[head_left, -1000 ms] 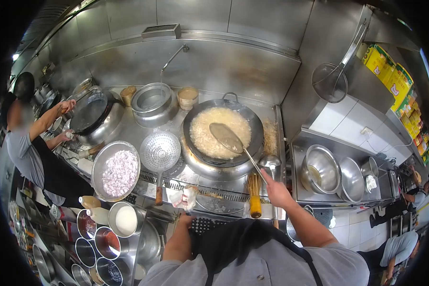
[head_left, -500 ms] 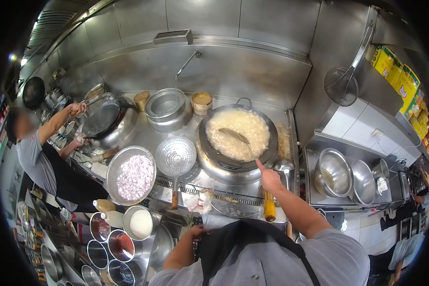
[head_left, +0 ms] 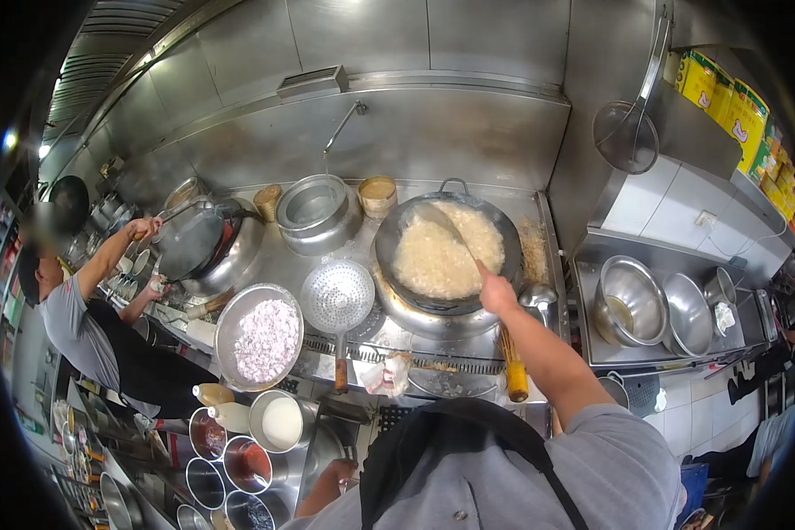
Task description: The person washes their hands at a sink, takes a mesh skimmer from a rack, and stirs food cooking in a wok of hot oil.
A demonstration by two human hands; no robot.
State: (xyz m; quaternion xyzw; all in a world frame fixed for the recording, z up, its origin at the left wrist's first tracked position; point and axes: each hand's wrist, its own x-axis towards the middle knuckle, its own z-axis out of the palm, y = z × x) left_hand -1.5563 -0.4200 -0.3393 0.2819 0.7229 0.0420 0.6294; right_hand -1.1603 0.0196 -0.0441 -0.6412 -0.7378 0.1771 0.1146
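My right hand (head_left: 500, 294) is closed around the handle of a wok spatula (head_left: 440, 217). Its broad blade rests in the far left part of a large black wok (head_left: 510, 256), among pale food pieces (head_left: 446, 265) in frothy liquid. The wok sits on a round metal burner ring. Low by my left side is my left hand (head_left: 338, 472), near the counter edge; its fingers are too hidden to make out. A perforated strainer (head_left: 337, 296) with a wooden handle lies left of the wok, beside a metal bowl (head_left: 222, 340) of pinkish-white chopped food.
A metal pot (head_left: 318, 212) stands below a wall tap (head_left: 344, 128). A ladle (head_left: 539, 298) and a yellow-handled brush (head_left: 516, 375) lie right of the wok. Steel bowls (head_left: 629, 302) fill the right counter. A co-worker (head_left: 106, 300) at left handles another wok (head_left: 194, 243).
The spatula blade has gone from the middle of the wok to its far left side. My left hand has dropped lower and closer to my body. The camera view has shifted slightly.
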